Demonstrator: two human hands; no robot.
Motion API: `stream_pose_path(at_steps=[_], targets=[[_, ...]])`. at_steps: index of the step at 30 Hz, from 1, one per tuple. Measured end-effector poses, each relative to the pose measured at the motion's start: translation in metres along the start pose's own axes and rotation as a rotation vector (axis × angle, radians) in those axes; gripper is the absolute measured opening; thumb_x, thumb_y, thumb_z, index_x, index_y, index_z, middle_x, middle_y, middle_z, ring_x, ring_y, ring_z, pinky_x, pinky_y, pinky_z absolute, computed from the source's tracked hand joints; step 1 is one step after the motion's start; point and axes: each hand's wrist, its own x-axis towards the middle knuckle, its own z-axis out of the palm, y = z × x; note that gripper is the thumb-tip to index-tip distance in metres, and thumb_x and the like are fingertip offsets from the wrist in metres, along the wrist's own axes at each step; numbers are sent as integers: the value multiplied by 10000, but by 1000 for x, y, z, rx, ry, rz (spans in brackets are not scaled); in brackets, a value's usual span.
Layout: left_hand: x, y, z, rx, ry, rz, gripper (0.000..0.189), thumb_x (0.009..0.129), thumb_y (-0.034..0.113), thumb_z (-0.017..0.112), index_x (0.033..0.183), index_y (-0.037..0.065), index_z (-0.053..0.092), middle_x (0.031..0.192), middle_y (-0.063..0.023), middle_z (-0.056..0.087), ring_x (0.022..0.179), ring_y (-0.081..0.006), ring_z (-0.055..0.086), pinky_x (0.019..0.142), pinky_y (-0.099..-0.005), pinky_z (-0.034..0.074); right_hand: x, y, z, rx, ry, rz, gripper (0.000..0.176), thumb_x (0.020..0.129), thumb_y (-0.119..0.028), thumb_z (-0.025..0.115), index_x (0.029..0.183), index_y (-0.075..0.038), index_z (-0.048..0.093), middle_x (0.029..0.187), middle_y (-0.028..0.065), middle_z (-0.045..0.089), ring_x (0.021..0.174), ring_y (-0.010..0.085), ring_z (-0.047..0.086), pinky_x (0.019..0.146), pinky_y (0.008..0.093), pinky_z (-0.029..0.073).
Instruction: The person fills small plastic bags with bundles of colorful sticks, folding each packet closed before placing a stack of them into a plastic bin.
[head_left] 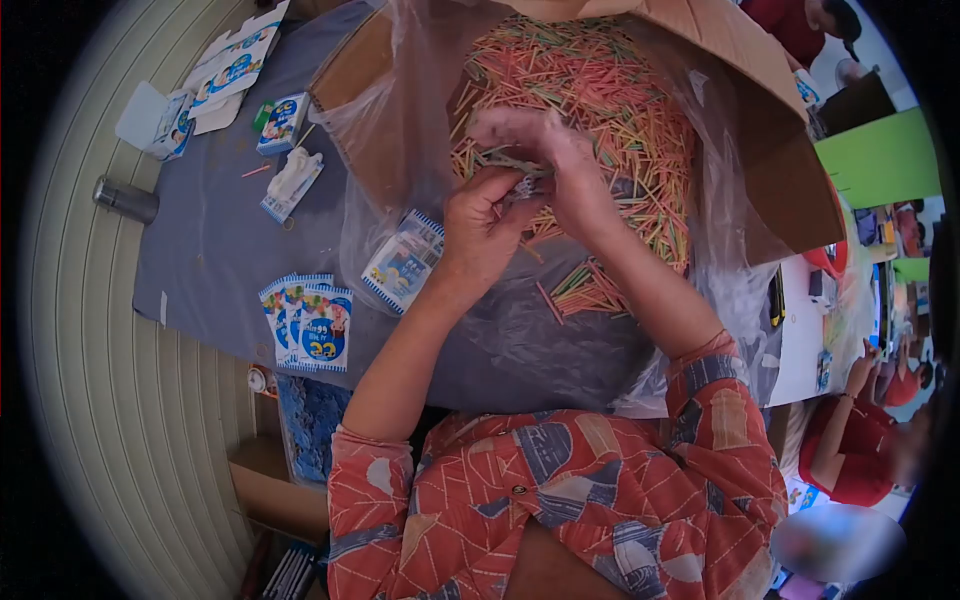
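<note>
My left hand [478,225] is closed on a small packet [526,186], of which only a whitish, crumpled part shows between the fingers. Over it curves my right hand [565,165], its fingers bent toward the left and smeared by motion, so I cannot make out what they hold. Both hands are above the near side of a large cardboard box full of thin coloured sticks [610,115]. A blue-and-white printed packet [403,262] lies beside my left wrist. Below my hands, a small heap of loose sticks [590,292] rests on the plastic.
Clear plastic sheeting [725,220] lines the cardboard box [790,190]. Fanned packets [308,325] lie at the table's left front. Farther back are small cartons [283,122], a white crumpled item [293,180] and a metal cylinder [125,198]. People in red sit at the right.
</note>
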Motion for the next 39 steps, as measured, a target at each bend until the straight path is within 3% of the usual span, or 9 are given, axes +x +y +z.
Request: stream_pose_path(at_steps=[9, 11, 13, 16, 21, 30, 33, 36, 39], targets=[[-110, 72, -101, 533, 145, -232, 243, 894, -21, 608, 1133, -12, 646, 904, -134, 680, 815, -173, 632, 754, -287, 482, 6, 4, -104, -585, 111, 17, 621, 964, -556, 452, 1204, -23, 662, 1156, 166, 673, 1143, 276, 605, 1016, 418, 432], [-134, 88, -133, 615, 110, -348, 271, 889, -19, 600, 1156, -2, 640, 947, -149, 668, 869, -209, 626, 814, -316, 481, 3, 6, -134, -1638, 37, 425, 702, 923, -656, 429, 1100, -28, 686, 1130, 184, 667, 1100, 334, 626, 953, 436, 468], [-141, 104, -144, 1340, -58, -210, 363, 853, -6, 603, 1214, 31, 622, 1105, -167, 609, 1027, -296, 556, 945, -404, 418, -2, 13, -138, -1711, 41, 483, 678, 913, -648, 440, 1073, -41, 695, 1153, 201, 651, 1125, 354, 609, 966, 456, 455], [-136, 90, -127, 1882, 111, -234, 462, 816, -2, 597, 1272, 67, 593, 1224, -172, 544, 1121, -352, 483, 993, -455, 359, 4, 47, -147, -1758, 72, 454, 613, 915, -593, 445, 1080, -58, 693, 1221, 215, 613, 1176, 375, 572, 986, 495, 433], [-89, 79, -67, 1514, -49, 41, 476, 762, 19, 623, 1237, 37, 590, 1154, -166, 555, 1043, -348, 519, 929, -451, 403, 27, 58, -137, -1724, 82, 561, 506, 884, -374, 540, 1275, -60, 603, 1383, 204, 512, 1307, 374, 467, 971, 575, 431], [-85, 38, -55, 1525, -180, -1, 336, 740, 36, 629, 1061, -63, 619, 1019, -135, 557, 928, -310, 554, 770, -429, 495, 37, 54, -150, -1892, -300, 461, 439, 835, -239, 581, 1236, -66, 622, 1051, 190, 703, 995, 319, 689, 809, 454, 552], [-91, 47, -66, 1361, -132, 66, 280, 782, 39, 627, 1049, -44, 649, 1033, -144, 596, 953, -310, 580, 783, -405, 500, 28, 51, -162, -1764, -81, 432, 418, 824, -219, 575, 1209, -63, 625, 1057, 193, 701, 1009, 308, 686, 803, 479, 545], [-89, 54, -81, 1115, -65, 86, 202, 820, 49, 634, 1004, -21, 681, 1012, -149, 638, 955, -311, 611, 803, -389, 498, 21, 80, -185, -1359, 256, -39, 378, 815, -171, 555, 1161, -35, 624, 1046, 199, 701, 1001, 335, 685, 785, 454, 541], [-83, 51, -90, 864, 23, -56, 147, 832, 46, 642, 957, -12, 693, 969, -151, 661, 935, -321, 625, 809, -385, 495, 32, 96, -200, -889, 376, -50, 262, 841, -137, 540, 1037, 19, 618, 791, 115, 622, 740, 246, 581, 726, 374, 468]])
